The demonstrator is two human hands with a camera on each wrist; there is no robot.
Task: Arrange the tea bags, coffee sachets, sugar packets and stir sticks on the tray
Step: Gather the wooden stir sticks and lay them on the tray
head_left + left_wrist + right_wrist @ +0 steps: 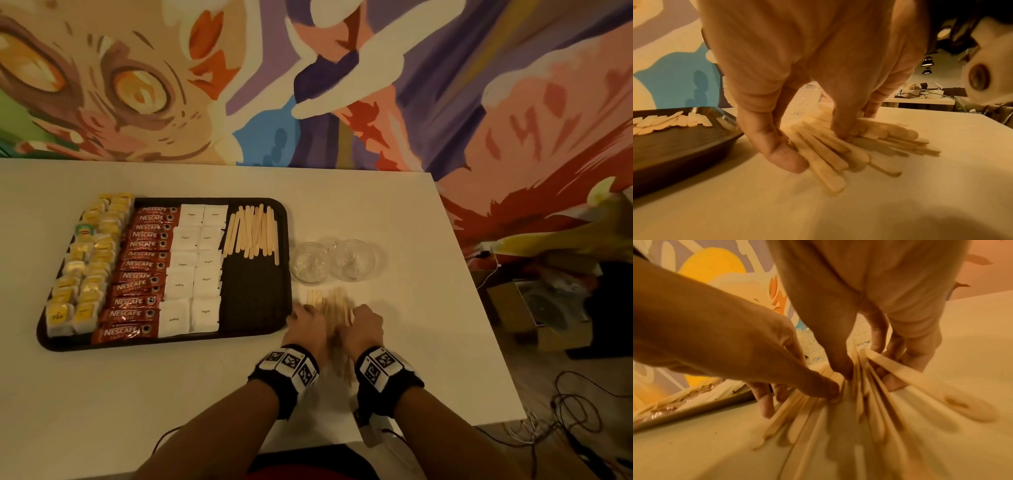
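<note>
White table (212,394) carries everything; we work at its right half so the tray stays undisturbed.

Dark tray (255,301) sits at our 10 o'clock, filled in columns left to right, one kind per column, which looks like the sorting logic. Yellow tea bags (85,270) take the 9 o'clock edge in two files. Red Nescafe sachets (144,270) lie crosswise beside them, overlapping like shingles, labels readable. White sugar packets (195,267) come next, two abreast. The first batch of stir sticks (251,231) fills the far part of the last column, lengthwise; the near part of that column is bare, probably reserved for the next batch.

Two clear glass bowls (334,262) stand at 12 o'clock from our hands, just off the tray's right edge, touching or nearly so. They look empty, so likely the source containers.

The loose pile of stir sticks (840,146) lies on the table at the tray's 4 o'clock corner, fanned and uneven at the ends.

Left hand (306,325) and right hand (363,327) flank the pile, squeezing it inward to square it into one bundle. Left hand: thumb (785,157) against the near-left side, a fingertip pressing down on top, fingers curled in. Right hand: fingers (894,382) curled under the right side, thumb on top, one stick already tilted up. Both grips partial, contact made, nothing lifted clear yet.

Risk as we judge it: thin sticks slide and splay when pinched from the sides.
</note>
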